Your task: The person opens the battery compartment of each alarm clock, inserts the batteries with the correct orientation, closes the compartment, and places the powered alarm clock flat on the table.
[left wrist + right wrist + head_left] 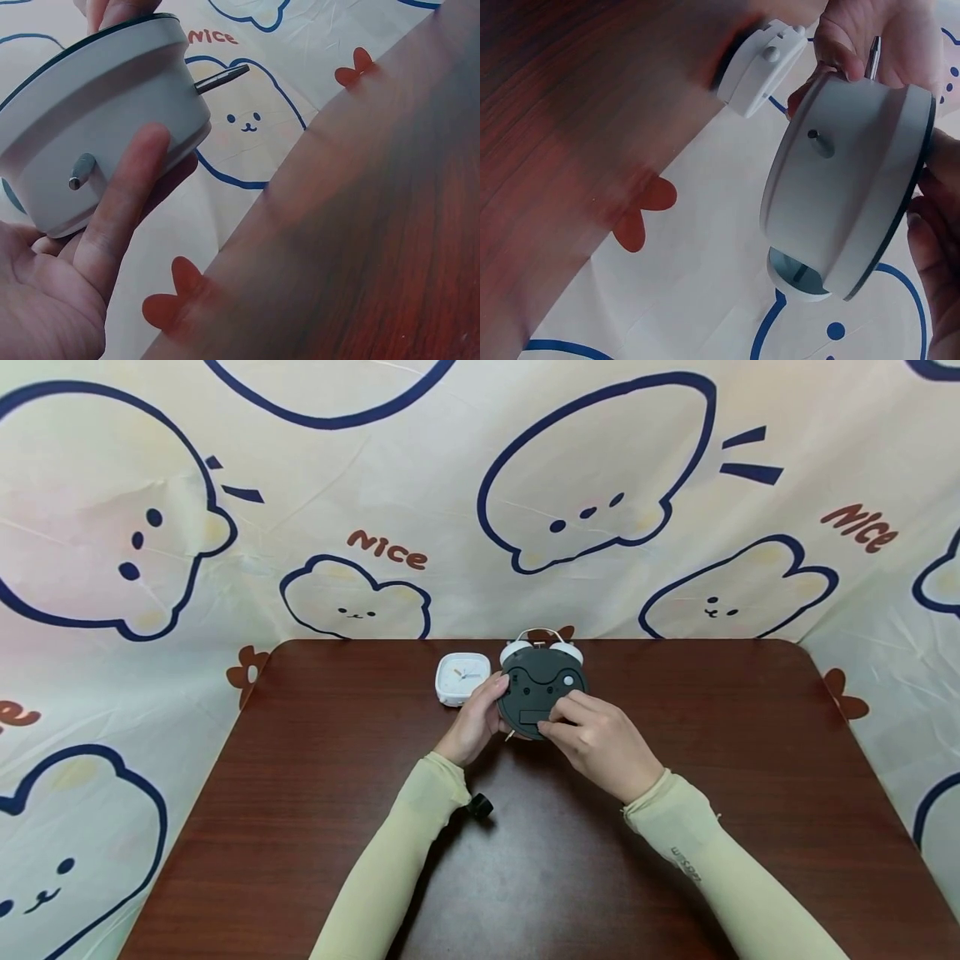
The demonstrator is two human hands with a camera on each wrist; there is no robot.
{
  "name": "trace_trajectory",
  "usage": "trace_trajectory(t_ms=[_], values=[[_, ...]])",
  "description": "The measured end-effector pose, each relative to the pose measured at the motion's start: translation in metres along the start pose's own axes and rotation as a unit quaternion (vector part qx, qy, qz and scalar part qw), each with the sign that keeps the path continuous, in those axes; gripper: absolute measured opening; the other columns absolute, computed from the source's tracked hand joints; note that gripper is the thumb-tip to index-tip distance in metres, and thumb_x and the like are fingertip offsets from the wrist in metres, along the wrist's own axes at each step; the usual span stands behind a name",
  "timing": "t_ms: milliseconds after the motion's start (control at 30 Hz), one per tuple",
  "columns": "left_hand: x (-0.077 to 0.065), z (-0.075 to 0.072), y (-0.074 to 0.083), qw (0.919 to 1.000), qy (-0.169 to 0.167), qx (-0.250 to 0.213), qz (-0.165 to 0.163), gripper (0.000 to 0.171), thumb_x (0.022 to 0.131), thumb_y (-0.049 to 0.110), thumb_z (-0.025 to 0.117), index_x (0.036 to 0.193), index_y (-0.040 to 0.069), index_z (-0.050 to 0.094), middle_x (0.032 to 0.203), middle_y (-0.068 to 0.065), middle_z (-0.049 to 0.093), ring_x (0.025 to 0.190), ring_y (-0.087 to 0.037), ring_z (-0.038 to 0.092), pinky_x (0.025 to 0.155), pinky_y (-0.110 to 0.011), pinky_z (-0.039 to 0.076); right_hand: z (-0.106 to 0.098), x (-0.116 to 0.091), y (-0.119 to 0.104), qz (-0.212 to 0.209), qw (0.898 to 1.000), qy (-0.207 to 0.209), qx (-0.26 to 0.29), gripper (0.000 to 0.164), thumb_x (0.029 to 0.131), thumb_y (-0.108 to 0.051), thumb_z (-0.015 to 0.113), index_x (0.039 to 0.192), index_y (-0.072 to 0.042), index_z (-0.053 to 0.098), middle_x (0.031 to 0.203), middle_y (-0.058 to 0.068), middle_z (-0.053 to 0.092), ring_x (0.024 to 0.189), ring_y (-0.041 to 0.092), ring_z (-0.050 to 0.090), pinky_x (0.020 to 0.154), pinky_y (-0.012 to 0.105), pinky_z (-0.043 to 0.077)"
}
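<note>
A twin-bell alarm clock (534,681) with a dark back and white body is held up near the table's far side, its back facing the head camera. My left hand (476,718) grips its left side and underside. In the left wrist view, a finger lies along the white body (112,97) between two metal feet. My right hand (600,739) has bent fingers at the lower right of the back, fingertips at the end of the rectangular battery cover (528,717). Whether those fingertips pinch anything, I cannot tell.
A small white square clock (462,677) sits on the brown table (337,777), just left of the left hand. A patterned cloth (450,485) hangs behind the table's far edge. A black knob-like piece (480,807) shows beside the left wrist.
</note>
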State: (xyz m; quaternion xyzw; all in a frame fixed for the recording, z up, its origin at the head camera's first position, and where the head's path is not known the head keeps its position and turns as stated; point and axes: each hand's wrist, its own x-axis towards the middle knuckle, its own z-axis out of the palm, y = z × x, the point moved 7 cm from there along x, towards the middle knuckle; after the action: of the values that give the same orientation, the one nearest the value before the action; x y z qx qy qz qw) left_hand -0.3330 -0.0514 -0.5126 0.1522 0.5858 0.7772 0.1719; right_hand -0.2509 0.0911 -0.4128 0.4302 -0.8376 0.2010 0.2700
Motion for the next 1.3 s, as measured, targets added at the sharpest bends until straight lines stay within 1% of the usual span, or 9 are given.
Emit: trace_trajectory(t_ms=[133,300,533,633,733,833,933,1033,1300], values=[[0.0,0.0,-0.001,1.0,-0.001,0.0,-0.001,0.058,0.108,0.04,0.035,0.15,0.002,0.044,0.112,-0.003,0.066,0.087,-0.013,0.069,0.068,-0.032,0.061,0.001,0.0,0.001,0.001,1.0,-0.019,0.005,0.018,0.078,0.0,0.088,0.095,-0.007,0.083,0.087,0.003,0.062,0.08,0.015,0.056,0.068,0.028,0.057],[0.001,0.001,-0.003,0.9999,-0.006,0.005,-0.008,0.059,0.107,0.043,0.037,0.147,0.001,0.045,0.11,-0.004,0.065,0.086,-0.013,0.069,0.068,-0.032,0.061,0.002,-0.001,0.004,0.001,0.999,-0.044,0.011,0.022,0.078,0.0,0.089,0.099,-0.007,0.083,0.089,0.003,0.062,0.083,0.016,0.056,0.072,0.029,0.06],[0.001,-0.001,-0.002,1.0,-0.003,0.004,-0.006,0.057,0.107,0.044,0.038,0.142,0.001,0.047,0.108,-0.003,0.064,0.084,-0.013,0.068,0.067,-0.031,0.06,0.004,0.001,0.003,-0.015,0.998,-0.066,-0.002,0.022,0.082,-0.003,0.085,0.104,-0.006,0.083,0.092,0.004,0.061,0.083,0.017,0.055,0.069,0.027,0.057],[0.001,-0.002,-0.002,1.0,0.001,0.002,-0.007,0.055,0.108,0.043,0.036,0.143,0.001,0.047,0.108,-0.003,0.064,0.083,-0.013,0.067,0.066,-0.03,0.059,0.005,0.001,0.002,-0.019,0.997,-0.07,-0.005,0.022,0.084,-0.007,0.085,0.106,-0.006,0.082,0.094,0.005,0.061,0.083,0.017,0.054,0.068,0.028,0.056],[0.0,-0.003,-0.002,0.9999,0.005,0.002,-0.01,0.055,0.108,0.043,0.035,0.145,0.002,0.046,0.109,-0.002,0.064,0.082,-0.013,0.066,0.066,-0.028,0.057,0.007,0.0,0.002,-0.02,0.997,-0.072,-0.008,0.023,0.086,-0.015,0.085,0.107,-0.006,0.082,0.096,0.006,0.061,0.085,0.018,0.054,0.069,0.028,0.055],[0.0,-0.004,-0.003,0.9999,0.008,-0.001,-0.011,0.057,0.108,0.043,0.036,0.147,0.003,0.044,0.11,-0.002,0.064,0.081,-0.013,0.066,0.066,-0.028,0.057,0.009,-0.002,0.001,-0.024,0.997,-0.073,-0.021,0.026,0.086,-0.019,0.087,0.108,-0.007,0.082,0.098,0.007,0.061,0.087,0.018,0.055,0.073,0.028,0.058],[0.0,-0.005,-0.003,0.9999,0.006,-0.008,-0.009,0.059,0.108,0.043,0.036,0.149,0.001,0.043,0.11,-0.002,0.065,0.081,-0.013,0.068,0.067,-0.03,0.06,0.011,-0.003,0.001,-0.032,0.996,-0.071,-0.038,0.027,0.085,-0.016,0.087,0.11,-0.008,0.082,0.098,0.008,0.061,0.087,0.018,0.056,0.074,0.028,0.059],[0.001,-0.004,-0.004,0.9998,0.002,-0.015,-0.009,0.06,0.109,0.042,0.035,0.151,0.0,0.043,0.11,-0.003,0.067,0.081,-0.014,0.071,0.067,-0.033,0.062,0.012,-0.003,0.002,-0.036,0.996,-0.064,-0.044,0.027,0.084,-0.012,0.088,0.11,-0.008,0.082,0.097,0.008,0.06,0.086,0.018,0.056,0.073,0.028,0.059],[0.001,-0.006,-0.004,0.9996,0.01,-0.027,-0.008,0.059,0.109,0.04,0.032,0.15,-0.001,0.043,0.108,-0.002,0.068,0.079,-0.013,0.071,0.066,-0.032,0.062,0.018,-0.003,0.002,-0.052,0.996,-0.061,-0.047,0.024,0.086,-0.009,0.085,0.11,-0.007,0.081,0.095,0.007,0.059,0.084,0.018,0.053,0.07,0.027,0.054]])
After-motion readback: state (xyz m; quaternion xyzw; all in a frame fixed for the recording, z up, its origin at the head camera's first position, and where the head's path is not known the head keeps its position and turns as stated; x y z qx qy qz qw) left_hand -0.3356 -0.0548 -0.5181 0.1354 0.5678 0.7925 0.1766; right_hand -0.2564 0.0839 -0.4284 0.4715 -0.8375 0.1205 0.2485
